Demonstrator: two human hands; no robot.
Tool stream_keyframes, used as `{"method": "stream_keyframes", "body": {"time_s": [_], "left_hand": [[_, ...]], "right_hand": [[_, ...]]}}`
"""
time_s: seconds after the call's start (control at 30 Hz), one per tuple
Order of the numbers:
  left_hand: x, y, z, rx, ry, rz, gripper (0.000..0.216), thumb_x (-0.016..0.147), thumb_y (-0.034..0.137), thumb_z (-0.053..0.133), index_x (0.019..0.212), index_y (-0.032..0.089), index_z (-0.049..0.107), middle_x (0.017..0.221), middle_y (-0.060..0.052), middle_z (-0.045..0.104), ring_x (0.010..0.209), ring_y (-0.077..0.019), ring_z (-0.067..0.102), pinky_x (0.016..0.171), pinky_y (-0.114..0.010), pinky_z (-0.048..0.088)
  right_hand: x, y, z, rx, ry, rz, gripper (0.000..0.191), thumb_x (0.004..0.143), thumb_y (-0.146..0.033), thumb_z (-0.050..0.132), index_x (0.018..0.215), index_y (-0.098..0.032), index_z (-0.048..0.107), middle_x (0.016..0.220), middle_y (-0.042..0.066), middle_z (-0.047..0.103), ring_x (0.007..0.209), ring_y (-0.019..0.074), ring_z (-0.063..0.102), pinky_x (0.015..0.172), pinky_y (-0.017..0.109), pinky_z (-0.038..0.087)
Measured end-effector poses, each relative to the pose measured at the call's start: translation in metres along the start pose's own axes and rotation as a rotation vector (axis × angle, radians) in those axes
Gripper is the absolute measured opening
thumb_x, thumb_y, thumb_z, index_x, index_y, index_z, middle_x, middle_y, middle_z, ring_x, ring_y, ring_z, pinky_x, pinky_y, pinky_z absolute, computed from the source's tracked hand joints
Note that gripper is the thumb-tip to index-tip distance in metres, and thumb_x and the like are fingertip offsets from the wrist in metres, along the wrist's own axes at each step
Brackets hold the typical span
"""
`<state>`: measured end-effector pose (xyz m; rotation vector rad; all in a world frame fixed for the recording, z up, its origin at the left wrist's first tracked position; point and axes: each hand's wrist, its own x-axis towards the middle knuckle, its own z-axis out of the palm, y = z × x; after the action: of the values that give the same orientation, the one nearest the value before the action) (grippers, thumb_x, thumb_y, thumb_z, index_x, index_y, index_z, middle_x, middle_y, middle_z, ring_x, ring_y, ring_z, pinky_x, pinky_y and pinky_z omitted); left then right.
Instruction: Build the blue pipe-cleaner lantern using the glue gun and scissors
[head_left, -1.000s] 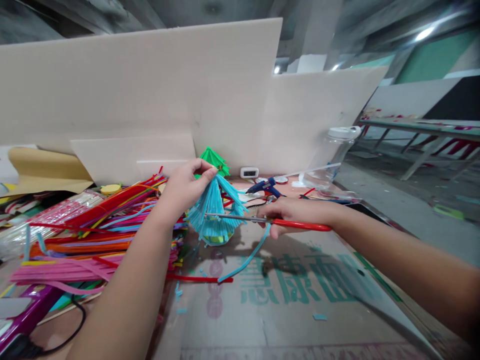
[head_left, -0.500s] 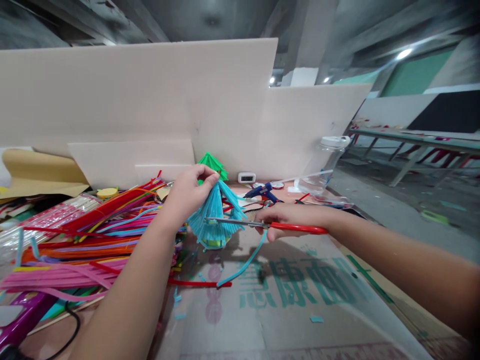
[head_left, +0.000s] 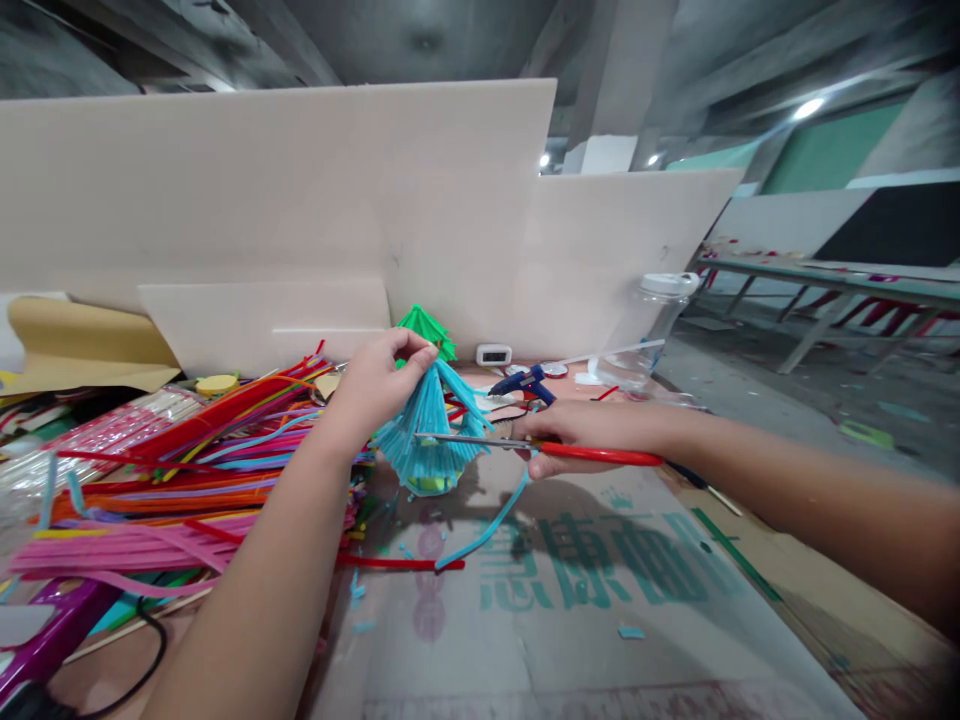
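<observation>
My left hand [head_left: 397, 370] pinches the peak of a blue cone [head_left: 427, 430] built from pipe cleaners, which spreads out like a small umbrella. A yellow-green part shows under its lower edge. My right hand [head_left: 551, 440] grips red-handled scissors [head_left: 600, 455], their metal blades lying across the front of the cone. From below my right hand a loose blue pipe cleaner [head_left: 491, 530] curves down to the board. Its lower end meets a red pipe cleaner [head_left: 405, 565] lying flat. Behind my left hand stands a green cone [head_left: 426, 325] of similar shape.
Bundles of coloured pipe cleaners [head_left: 150, 550] cover the left side. At the back are a blue glue gun [head_left: 525, 382], a small white digital display [head_left: 493, 355] and a clear bottle [head_left: 652, 325]. Printed cardboard [head_left: 600, 650] lies in front, before an upright pale panel [head_left: 285, 190].
Both hands stay nearly in place, with the scissors still across the blue cone. My right forearm has shifted slightly upward; the view has moved a little.
</observation>
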<state>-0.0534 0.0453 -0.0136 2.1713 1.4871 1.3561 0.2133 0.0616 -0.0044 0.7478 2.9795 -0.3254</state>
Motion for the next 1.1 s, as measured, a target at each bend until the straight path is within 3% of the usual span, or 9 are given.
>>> {"method": "stream_keyframes", "body": {"time_s": [0.27,0.43,0.53,0.83,1.1], "left_hand": [[0.0,0.002,0.003,0.009,-0.001,0.026,0.025,0.087,0.039,0.051,0.087,0.018,0.064,0.085,-0.004,0.067,0.079,-0.0183,0.061,0.071,-0.029,0.046],[-0.001,0.005,0.003,0.027,-0.001,0.028,0.026,0.086,0.039,0.051,0.086,0.017,0.064,0.085,-0.004,0.067,0.076,-0.018,0.06,0.07,-0.029,0.046],[-0.002,0.008,0.002,0.036,-0.003,0.03,0.027,0.086,0.04,0.051,0.087,0.017,0.064,0.085,-0.005,0.068,0.076,-0.0181,0.06,0.07,-0.029,0.046],[-0.002,0.008,0.001,0.032,-0.025,0.015,0.028,0.086,0.041,0.051,0.086,0.017,0.064,0.084,-0.004,0.068,0.074,-0.0171,0.06,0.07,-0.028,0.044],[-0.002,0.008,0.002,0.015,-0.03,0.01,0.028,0.086,0.042,0.052,0.086,0.017,0.064,0.083,-0.004,0.067,0.074,-0.0172,0.06,0.069,-0.028,0.044]], "right_hand": [[0.003,-0.009,0.009,0.177,-0.055,-0.06,0.044,0.093,-0.053,0.036,0.102,-0.017,0.059,0.09,0.007,0.062,0.074,0.0163,0.054,0.063,0.024,0.039],[0.005,-0.017,0.013,0.169,0.017,0.018,0.045,0.087,-0.059,0.045,0.093,-0.016,0.059,0.087,0.006,0.06,0.073,0.0158,0.052,0.062,0.024,0.038],[0.006,-0.019,0.011,0.185,0.018,-0.023,0.046,0.087,-0.06,0.046,0.091,-0.016,0.059,0.082,0.004,0.058,0.07,0.015,0.051,0.061,0.024,0.036],[-0.01,-0.029,-0.003,0.116,-0.064,0.049,0.043,0.087,-0.055,0.048,0.108,-0.02,0.061,0.1,0.007,0.065,0.084,0.0204,0.058,0.071,0.027,0.04],[-0.021,-0.017,0.007,0.141,-0.111,0.098,0.045,0.088,-0.058,0.046,0.101,-0.017,0.059,0.084,0.005,0.061,0.07,0.0166,0.054,0.06,0.025,0.038]]}}
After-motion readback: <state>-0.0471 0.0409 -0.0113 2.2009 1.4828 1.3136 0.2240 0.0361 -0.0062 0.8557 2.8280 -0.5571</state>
